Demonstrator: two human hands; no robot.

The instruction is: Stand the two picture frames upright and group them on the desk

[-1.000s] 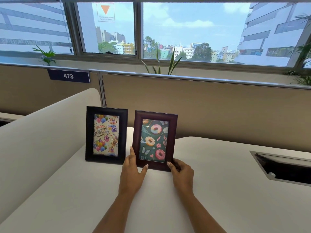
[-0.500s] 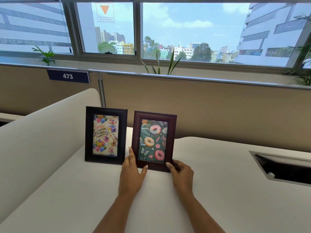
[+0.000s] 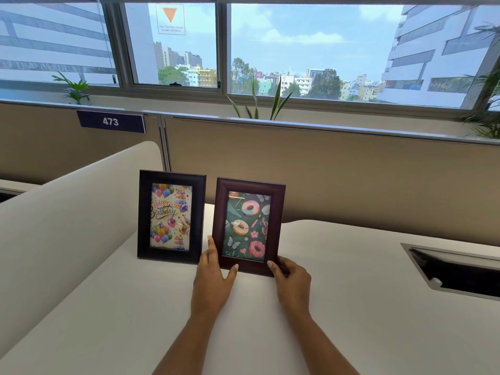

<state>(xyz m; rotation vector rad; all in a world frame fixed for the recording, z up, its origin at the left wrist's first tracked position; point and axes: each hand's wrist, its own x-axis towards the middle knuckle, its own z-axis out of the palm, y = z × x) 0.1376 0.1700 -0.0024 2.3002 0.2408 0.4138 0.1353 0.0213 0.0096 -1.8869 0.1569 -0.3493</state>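
Two picture frames stand upright side by side on the white desk [image 3: 351, 307]. The black frame [image 3: 171, 216] with a birthday picture is on the left, free of both hands. Close to its right stands the dark brown frame [image 3: 247, 226] with a doughnut picture, tilted slightly. My left hand [image 3: 213, 280] grips that frame's lower left corner, thumb on the front, fingers along the side. My right hand [image 3: 290, 278] holds the lower right corner, thumb on the front rim and fingers behind.
A white curved divider [image 3: 54, 220] runs along the desk's left side. A tan partition wall [image 3: 351, 174] stands right behind the frames. A rectangular cable opening [image 3: 457, 272] is set into the desk at right. Plants line the window ledge.
Hardly anything has moved. Both hands stay on the brown frame's lower corners, and it has shifted only a touch.
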